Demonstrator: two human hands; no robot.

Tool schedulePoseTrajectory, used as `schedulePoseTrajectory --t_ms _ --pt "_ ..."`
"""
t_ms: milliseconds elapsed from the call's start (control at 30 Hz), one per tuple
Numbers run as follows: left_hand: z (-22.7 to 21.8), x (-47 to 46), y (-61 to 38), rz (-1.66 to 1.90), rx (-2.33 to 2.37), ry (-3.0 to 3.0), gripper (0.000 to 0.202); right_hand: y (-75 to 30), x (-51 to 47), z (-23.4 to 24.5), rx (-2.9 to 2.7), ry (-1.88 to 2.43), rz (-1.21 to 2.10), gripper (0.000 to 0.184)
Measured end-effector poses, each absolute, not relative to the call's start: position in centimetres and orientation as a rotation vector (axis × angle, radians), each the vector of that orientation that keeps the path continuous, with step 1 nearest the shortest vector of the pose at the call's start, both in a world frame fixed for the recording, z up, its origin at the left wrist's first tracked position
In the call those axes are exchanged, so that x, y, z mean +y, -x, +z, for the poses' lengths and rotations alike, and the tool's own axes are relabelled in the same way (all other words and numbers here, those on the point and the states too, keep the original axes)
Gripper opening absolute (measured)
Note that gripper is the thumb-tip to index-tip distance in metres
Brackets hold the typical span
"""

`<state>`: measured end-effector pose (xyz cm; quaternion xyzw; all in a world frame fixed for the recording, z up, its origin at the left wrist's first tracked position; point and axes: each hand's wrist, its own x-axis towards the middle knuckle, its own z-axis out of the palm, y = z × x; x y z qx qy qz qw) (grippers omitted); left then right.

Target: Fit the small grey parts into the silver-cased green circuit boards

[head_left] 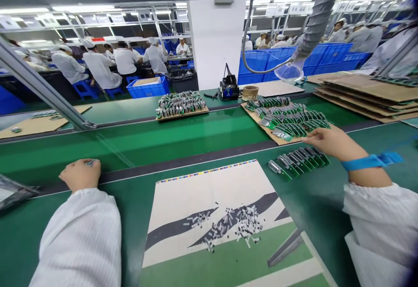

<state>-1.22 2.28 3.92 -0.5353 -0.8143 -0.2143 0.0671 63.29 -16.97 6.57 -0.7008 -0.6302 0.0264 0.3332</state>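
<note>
My left hand [80, 173] rests on the green bench near the dark belt strip, fingers curled round a small grey part [90, 162]. Reaching out to the right, my right hand [328, 141] has its fingers together at the near edge of a cardboard sheet [261, 126] loaded with several green circuit boards [289, 117]. A short row of the same boards [300, 160] lies on the bench just below that hand. A blue strap [370, 161] circles the right wrist. Whether the right fingers hold a board is hidden.
A printed card [209, 191] in front of me carries several small metal pieces [228, 226]. Across the belt sit another board-filled tray [181, 104], a black tool [228, 87], a tape roll [250, 92] and stacked cardboard [365, 91]. A slanted metal bar [39, 87] crosses the left. People in white work behind.
</note>
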Motion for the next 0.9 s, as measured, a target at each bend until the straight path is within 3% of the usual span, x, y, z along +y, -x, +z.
schedulePoseTrajectory --t_ms 133,200,333,600,900 --pt "3.9 2.4 1.4 -0.566 -2.46 1.607 0.047 -52.2 -16.4 6.7 -2.089 1.59 0.302 0.005" --pt "3.8 2.3 1.3 -0.56 -2.452 1.626 0.046 -46.5 -16.3 5.4 -2.331 1.406 0.451 0.015" --pt "3.6 1.7 1.5 -0.604 -2.455 1.592 0.035 -39.9 -16.1 2.3 -2.521 1.272 0.549 0.012" --pt "3.4 1.1 2.8 -0.639 -2.401 1.639 0.034 -39.3 -16.9 1.3 -2.595 1.326 0.475 0.016" --pt "2.5 3.2 0.3 -0.392 -2.304 2.016 0.035 -38.9 -18.3 0.4 -2.63 1.285 0.388 0.023"
